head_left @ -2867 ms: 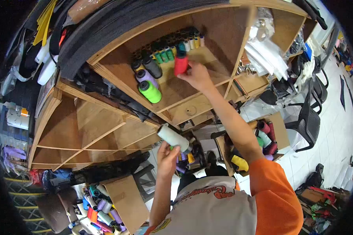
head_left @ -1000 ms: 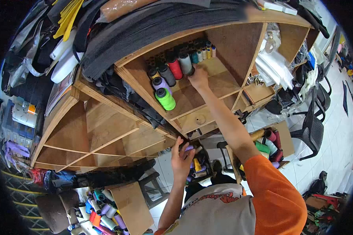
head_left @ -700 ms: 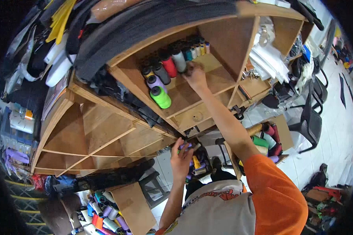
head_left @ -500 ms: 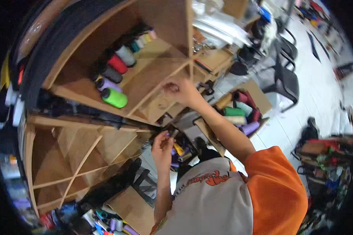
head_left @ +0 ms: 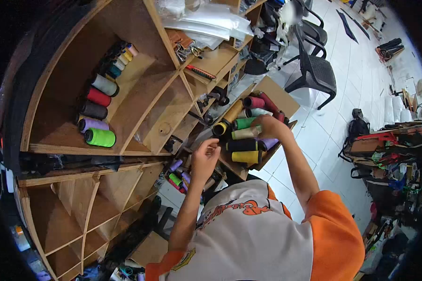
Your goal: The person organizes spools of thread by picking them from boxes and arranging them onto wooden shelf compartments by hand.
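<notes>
My left hand point(head_left: 205, 158) hovers by the near-left edge of the cardboard box point(head_left: 279, 98), its fingers loosely curled with a gap between them and no held thing visible. Over the spools in that box is my right hand point(head_left: 271, 125), fingers bent down and slightly blurred; whether they grip anything I cannot tell. Closest to it are a cream thread spool point(head_left: 246, 133), a green spool point(head_left: 243, 123) and a pale spool point(head_left: 259, 112). Black point(head_left: 241, 145), yellow point(head_left: 246, 157) and lilac point(head_left: 269, 143) spools lie nearer to me, with a gold spool point(head_left: 230, 114) at the left side.
A wooden shelf point(head_left: 140, 119) at left bears a row of thread spools, including a bright green one point(head_left: 100, 137). Below it stands a rack of compartments point(head_left: 89, 206). More spools point(head_left: 176, 179) lie beneath my left hand. A black chair point(head_left: 316, 75) stands beyond the box.
My right hand has moved from beside the shelf to above the spools in the box. The small dark thing at my left fingertips no longer shows. The view has shifted towards the box.
</notes>
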A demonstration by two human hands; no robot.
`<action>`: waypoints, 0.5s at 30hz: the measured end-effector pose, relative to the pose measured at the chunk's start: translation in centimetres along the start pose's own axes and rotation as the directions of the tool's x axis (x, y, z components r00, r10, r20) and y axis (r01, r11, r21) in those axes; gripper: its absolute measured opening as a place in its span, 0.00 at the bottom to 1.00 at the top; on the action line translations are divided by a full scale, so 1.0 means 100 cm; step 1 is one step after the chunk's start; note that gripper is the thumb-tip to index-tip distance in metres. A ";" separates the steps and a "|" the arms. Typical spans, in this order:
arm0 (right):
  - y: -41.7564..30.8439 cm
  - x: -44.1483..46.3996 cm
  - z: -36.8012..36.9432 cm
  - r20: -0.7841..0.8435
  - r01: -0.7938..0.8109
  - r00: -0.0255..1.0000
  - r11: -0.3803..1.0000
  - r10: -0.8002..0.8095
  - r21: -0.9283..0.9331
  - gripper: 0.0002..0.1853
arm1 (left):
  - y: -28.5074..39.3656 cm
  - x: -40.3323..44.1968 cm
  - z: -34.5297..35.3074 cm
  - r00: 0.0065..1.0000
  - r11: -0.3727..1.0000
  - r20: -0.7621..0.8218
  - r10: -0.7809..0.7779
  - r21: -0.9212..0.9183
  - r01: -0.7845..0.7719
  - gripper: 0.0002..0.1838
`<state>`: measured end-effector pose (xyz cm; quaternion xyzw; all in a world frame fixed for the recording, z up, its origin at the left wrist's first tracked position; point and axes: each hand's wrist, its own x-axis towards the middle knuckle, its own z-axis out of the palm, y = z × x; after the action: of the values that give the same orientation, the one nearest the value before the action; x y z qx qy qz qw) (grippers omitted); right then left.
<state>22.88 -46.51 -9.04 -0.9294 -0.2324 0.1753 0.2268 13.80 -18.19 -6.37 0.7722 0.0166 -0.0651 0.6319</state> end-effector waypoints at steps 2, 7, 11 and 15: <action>-0.017 -0.001 0.011 0.028 -0.134 0.989 0.959 0.145 -0.248 0.21 | -0.012 0.005 0.008 1.000 1.000 0.012 -0.013 -0.010 0.013 0.13; -0.012 -0.010 0.018 -0.060 -0.107 0.993 0.979 0.099 -0.171 0.21 | -0.001 -0.001 0.019 0.990 0.989 0.141 0.027 0.141 -0.047 0.13; -0.015 -0.023 -0.011 -0.119 -0.001 0.992 0.969 0.031 0.247 0.24 | -0.015 -0.006 0.028 0.984 0.998 0.179 -0.024 0.057 0.014 0.18; -0.070 -0.032 -0.042 -0.045 0.004 0.998 0.632 0.048 0.775 0.26 | -0.004 -0.004 0.036 0.986 0.896 0.114 -0.121 -0.415 0.158 0.21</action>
<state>19.57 -44.07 -1.30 -0.7503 -0.1164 0.2322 0.6080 13.07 -21.61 -7.39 0.6102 0.0585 -0.1380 0.7779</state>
